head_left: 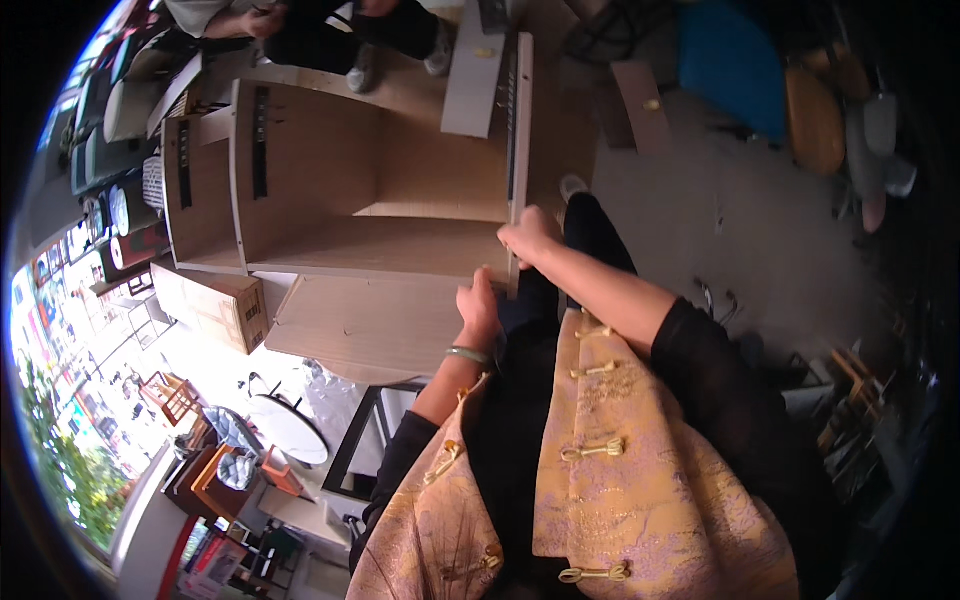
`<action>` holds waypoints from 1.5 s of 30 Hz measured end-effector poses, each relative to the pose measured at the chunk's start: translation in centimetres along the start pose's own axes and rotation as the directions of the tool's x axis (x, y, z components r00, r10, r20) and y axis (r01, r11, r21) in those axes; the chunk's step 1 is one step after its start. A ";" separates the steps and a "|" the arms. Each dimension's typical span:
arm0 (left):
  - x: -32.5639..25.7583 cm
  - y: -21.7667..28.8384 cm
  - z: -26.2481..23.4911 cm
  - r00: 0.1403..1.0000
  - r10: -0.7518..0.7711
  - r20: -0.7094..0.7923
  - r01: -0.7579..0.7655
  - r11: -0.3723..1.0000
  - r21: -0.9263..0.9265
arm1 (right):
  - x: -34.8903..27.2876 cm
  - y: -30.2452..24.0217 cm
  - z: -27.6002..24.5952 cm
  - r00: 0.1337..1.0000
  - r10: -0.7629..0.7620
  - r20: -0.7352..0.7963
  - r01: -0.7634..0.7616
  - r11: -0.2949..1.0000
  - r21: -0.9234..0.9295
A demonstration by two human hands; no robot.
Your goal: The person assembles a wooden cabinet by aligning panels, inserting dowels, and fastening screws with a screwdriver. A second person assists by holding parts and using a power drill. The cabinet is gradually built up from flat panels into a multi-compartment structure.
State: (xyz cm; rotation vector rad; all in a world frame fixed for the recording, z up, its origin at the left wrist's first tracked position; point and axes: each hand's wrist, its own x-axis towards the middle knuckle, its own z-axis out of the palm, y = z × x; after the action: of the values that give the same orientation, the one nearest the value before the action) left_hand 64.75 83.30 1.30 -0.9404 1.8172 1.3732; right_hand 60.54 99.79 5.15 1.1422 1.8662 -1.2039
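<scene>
An open wooden cabinet frame (420, 240) lies in front of me, its compartments facing up. Dark drawer runners (261, 140) are fixed to its panels. My right hand (530, 237) is closed round the edge of the right end panel (520, 120). Just to the left and nearer to me, my left hand (480, 303) grips the cabinet's near edge by the corner, its fingertips partly hidden. A green bangle (468, 354) circles my left wrist. One light drawer front with a small yellow knob (474, 85) rests at the cabinet's far right side.
Another person's hand (262, 20) and shoes (362, 75) show beyond the cabinet. A second knobbed panel (640, 105) lies at the right, near a blue chair (732, 65). At the left stand a cardboard box (225, 305) and a round white table (288, 428). Scrap wood (860, 400) is piled far right.
</scene>
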 end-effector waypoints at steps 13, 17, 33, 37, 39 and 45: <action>-4.1 8.8 -3.8 0.732 0.005 0.681 -0.246 0.934 0.258 | 0.3 1.5 0.6 0.991 0.069 -0.112 -0.039 0.968 0.247; 4.3 20.5 -4.4 0.843 0.487 0.227 -0.537 0.771 0.341 | 0.4 1.9 0.6 0.996 0.057 -0.075 -0.037 0.967 0.251; -0.3 15.3 -1.0 0.588 0.709 0.389 -0.789 0.397 0.469 | 1.5 3.0 0.9 0.997 -0.079 0.003 0.076 0.968 0.237; -7.2 5.9 0.2 0.662 0.601 0.449 -0.667 0.198 0.719 | 1.7 3.5 -0.3 0.980 -0.080 0.184 0.013 0.941 0.339; -8.0 3.9 0.8 0.631 0.668 0.395 -0.610 0.113 0.784 | 1.8 3.4 -2.7 0.934 -0.131 0.333 -0.033 0.895 0.444; -7.6 2.3 2.7 0.594 0.792 0.140 -0.479 0.208 0.853 | 7.9 -2.2 -16.0 0.964 -0.221 -0.149 0.267 0.807 0.526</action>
State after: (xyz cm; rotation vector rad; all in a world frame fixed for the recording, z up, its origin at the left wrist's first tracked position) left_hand 66.96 87.52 8.17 0.2572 2.9250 0.4511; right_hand 54.35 116.64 5.39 1.2741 1.8202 -1.9550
